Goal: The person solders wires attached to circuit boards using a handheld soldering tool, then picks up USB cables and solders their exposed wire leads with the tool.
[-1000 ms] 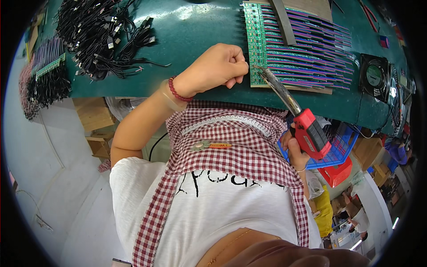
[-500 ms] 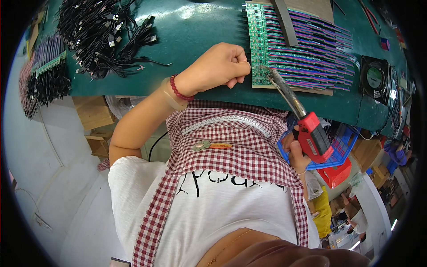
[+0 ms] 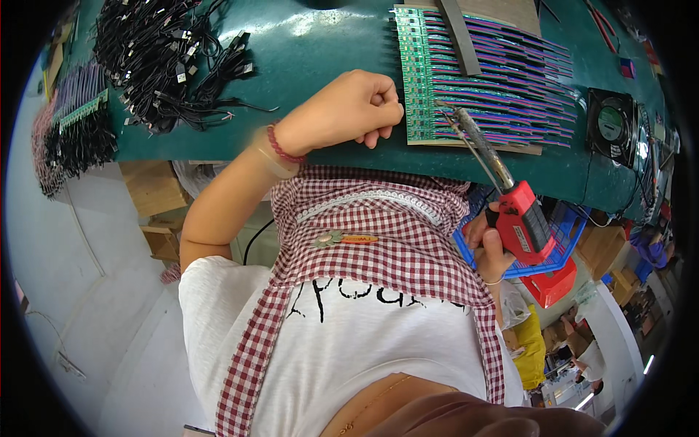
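a strip of boards (image 3: 84, 107) with leads on both sides was seen at the workbench's (image 3: 313, 58) left edge and judged finished. on the green circuit panel (image 3: 416, 80), laid near the front edge, coloured wires (image 3: 510, 116) seemed joined on the right side; its left side was judged unfinished, though joints were too small to be told. the left hand (image 3: 353, 109) was held beside that side, fingers curled together, anything pinched being hidden. the soldering gun (image 3: 530, 226) was clamped in the right hand (image 3: 491, 249), its tip near the lower rows, contact unclear. counted: one strip, one circuit panel, one soldering gun, one grey bar (image 3: 460, 44), one fan (image 3: 611, 124); black cables (image 3: 153, 65) and wires were too many.
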The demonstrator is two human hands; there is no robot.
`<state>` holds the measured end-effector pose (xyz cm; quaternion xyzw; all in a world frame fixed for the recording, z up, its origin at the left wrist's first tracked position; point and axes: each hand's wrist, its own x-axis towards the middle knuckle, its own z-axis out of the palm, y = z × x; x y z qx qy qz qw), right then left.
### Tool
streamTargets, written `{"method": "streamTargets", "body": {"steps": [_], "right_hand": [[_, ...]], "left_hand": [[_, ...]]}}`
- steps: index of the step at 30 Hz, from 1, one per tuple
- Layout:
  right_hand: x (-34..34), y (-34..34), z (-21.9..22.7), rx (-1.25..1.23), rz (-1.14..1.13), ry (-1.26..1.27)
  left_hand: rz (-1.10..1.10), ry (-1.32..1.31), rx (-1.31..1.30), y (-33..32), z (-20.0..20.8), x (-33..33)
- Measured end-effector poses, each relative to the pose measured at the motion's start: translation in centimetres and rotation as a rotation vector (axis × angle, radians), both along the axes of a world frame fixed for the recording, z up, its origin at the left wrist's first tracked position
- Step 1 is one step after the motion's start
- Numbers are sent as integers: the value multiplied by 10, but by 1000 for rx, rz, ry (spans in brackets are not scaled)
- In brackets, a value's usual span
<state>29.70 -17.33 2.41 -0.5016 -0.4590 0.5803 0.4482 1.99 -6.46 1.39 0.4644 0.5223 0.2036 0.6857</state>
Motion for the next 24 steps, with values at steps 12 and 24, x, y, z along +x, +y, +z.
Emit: {"method": "streamTargets", "body": {"steps": [12, 24], "right_hand": [[60, 46, 35, 450, -384, 292], [182, 103, 15, 381, -1075, -144]], "left_hand": [[-160, 1283, 1104, 136, -19, -109], [-216, 1225, 1010, 139, -8, -72]]}}
